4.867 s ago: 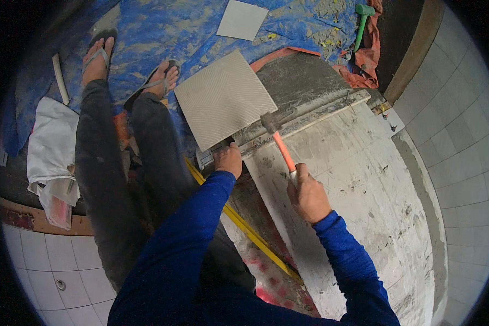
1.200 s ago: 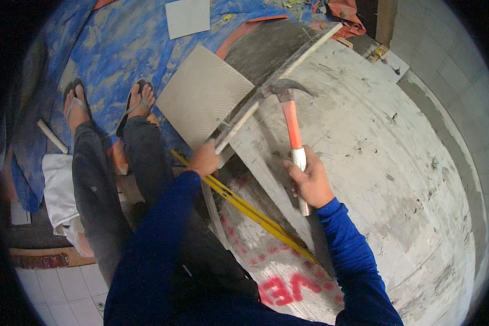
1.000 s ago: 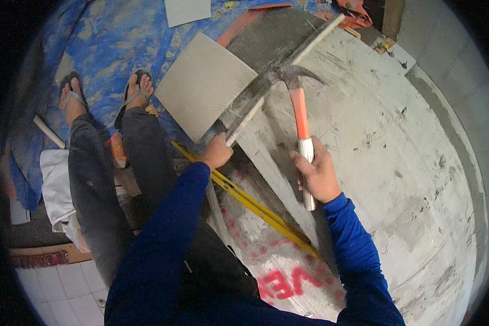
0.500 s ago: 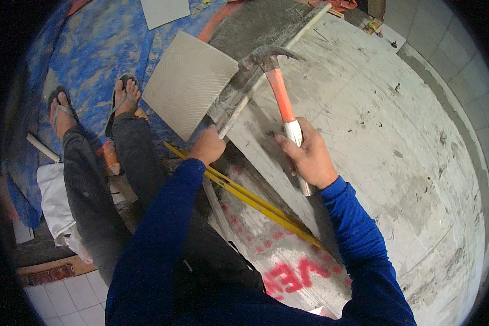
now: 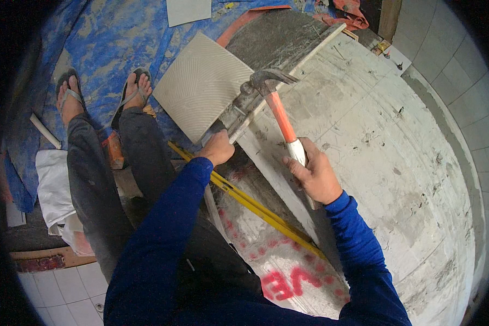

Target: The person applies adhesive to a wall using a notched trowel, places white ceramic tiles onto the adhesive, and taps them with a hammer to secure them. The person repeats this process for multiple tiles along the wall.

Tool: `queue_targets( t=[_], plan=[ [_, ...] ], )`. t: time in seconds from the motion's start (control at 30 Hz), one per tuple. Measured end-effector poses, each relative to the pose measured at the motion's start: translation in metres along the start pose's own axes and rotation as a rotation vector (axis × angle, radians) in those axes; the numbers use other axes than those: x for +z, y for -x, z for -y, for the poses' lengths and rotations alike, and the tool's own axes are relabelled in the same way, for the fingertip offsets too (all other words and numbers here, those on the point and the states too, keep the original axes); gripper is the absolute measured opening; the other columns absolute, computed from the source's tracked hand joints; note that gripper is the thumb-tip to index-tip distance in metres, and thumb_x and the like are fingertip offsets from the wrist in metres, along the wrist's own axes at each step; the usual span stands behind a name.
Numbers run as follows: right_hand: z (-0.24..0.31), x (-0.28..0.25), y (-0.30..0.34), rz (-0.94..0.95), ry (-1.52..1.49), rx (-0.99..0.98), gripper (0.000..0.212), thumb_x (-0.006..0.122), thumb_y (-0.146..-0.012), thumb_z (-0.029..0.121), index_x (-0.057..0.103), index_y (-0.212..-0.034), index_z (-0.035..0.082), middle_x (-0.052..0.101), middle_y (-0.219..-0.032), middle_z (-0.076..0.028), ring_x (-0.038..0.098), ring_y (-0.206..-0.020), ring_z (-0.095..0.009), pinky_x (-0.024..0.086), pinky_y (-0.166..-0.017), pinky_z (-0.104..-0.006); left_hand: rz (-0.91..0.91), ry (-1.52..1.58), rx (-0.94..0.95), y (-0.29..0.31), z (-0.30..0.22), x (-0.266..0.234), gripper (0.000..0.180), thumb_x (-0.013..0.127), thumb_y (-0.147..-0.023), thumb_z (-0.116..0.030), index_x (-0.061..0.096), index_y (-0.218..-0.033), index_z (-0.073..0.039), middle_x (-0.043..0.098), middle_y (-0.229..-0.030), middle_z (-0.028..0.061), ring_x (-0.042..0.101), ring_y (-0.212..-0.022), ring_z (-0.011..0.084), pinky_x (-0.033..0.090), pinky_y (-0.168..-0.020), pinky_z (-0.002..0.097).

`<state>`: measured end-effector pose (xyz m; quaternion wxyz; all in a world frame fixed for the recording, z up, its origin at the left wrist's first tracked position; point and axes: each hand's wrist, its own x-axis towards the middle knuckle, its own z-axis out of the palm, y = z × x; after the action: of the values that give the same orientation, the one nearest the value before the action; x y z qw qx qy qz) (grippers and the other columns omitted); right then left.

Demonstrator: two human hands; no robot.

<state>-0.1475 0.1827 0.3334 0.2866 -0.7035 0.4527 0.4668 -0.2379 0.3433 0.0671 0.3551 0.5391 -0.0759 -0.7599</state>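
My right hand (image 5: 320,176) is closed round the white lower grip of a claw hammer (image 5: 281,117) with an orange handle. Its dark metal head points away from me, over the pale strip (image 5: 293,73) along the slab's edge. My left hand (image 5: 218,148) is a closed fist at the near end of this strip, beside the corner of a grey tile with a ridged face (image 5: 201,81). Something dark shows just beyond its knuckles; what the fingers grip is hidden. Below the left wrist, a yellow spirit level (image 5: 266,214) slants toward the lower right.
A rough grey concrete slab (image 5: 386,179) fills the right side, bordered by a tiled wall (image 5: 462,70). My sandalled feet stand on a blue tarp (image 5: 106,43). Another pale tile (image 5: 187,11) lies at the far edge. Red painted marks (image 5: 290,282) cover the lower surface.
The hammer and my right hand have come down, bringing the head closer to the strip. My left fist keeps its place at the strip's end. The whole view has shifted slightly.
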Motion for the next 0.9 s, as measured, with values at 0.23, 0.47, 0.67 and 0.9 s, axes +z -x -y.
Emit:
queue_targets(
  t=[0.23, 0.47, 0.67, 0.9],
  plan=[
    [0.011, -0.003, 0.013, 0.068, 0.064, -0.048, 0.048, 0.070, -0.095, 0.016, 0.047, -0.135, 0.002, 0.063, -0.085, -0.025, 0.067, -0.079, -0.040, 0.052, -0.071, -0.0453, -0.106, -0.042, 0.019, 0.006, -0.004, 0.008, 0.033, 0.061, -0.090, -0.008, 0.061, -0.118, 0.008, 0.069, -0.117, 0.0361, 0.067, -0.113, 0.0522, 0.054, -0.099, 0.0570],
    [0.082, 0.003, 0.021, 0.012, 0.441, -0.220, 0.046, 0.068, -0.097, 0.007, 0.047, -0.138, 0.003, 0.067, -0.084, -0.022, 0.073, -0.075, -0.036, 0.054, -0.070, -0.0410, -0.154, -0.011, 0.003, 0.002, -0.001, 0.018, 0.033, 0.061, -0.091, -0.008, 0.059, -0.120, 0.006, 0.070, -0.116, 0.0347, 0.069, -0.112, 0.0496, 0.055, -0.096, 0.0570],
    [0.148, 0.007, 0.036, -0.027, 0.437, -0.319, 0.040, 0.066, -0.095, 0.005, 0.048, -0.130, 0.000, 0.068, -0.089, -0.032, 0.070, -0.085, -0.053, 0.057, -0.071, -0.0499, -0.241, 0.061, 0.025, 0.003, -0.002, 0.023, 0.025, 0.062, -0.090, -0.005, 0.058, -0.113, 0.004, 0.072, -0.109, 0.0320, 0.070, -0.108, 0.0489, 0.056, -0.094, 0.0558],
    [0.102, 0.006, -0.008, 0.203, 0.923, -0.034, 0.045, 0.070, -0.094, 0.011, 0.043, -0.128, -0.001, 0.065, -0.081, -0.032, 0.065, -0.082, -0.056, 0.053, -0.070, -0.0555, -0.286, 0.012, 0.013, 0.000, -0.002, 0.034, 0.018, 0.058, -0.098, -0.010, 0.059, -0.113, 0.001, 0.073, -0.110, 0.0274, 0.073, -0.106, 0.0436, 0.058, -0.091, 0.0568]
  ],
)
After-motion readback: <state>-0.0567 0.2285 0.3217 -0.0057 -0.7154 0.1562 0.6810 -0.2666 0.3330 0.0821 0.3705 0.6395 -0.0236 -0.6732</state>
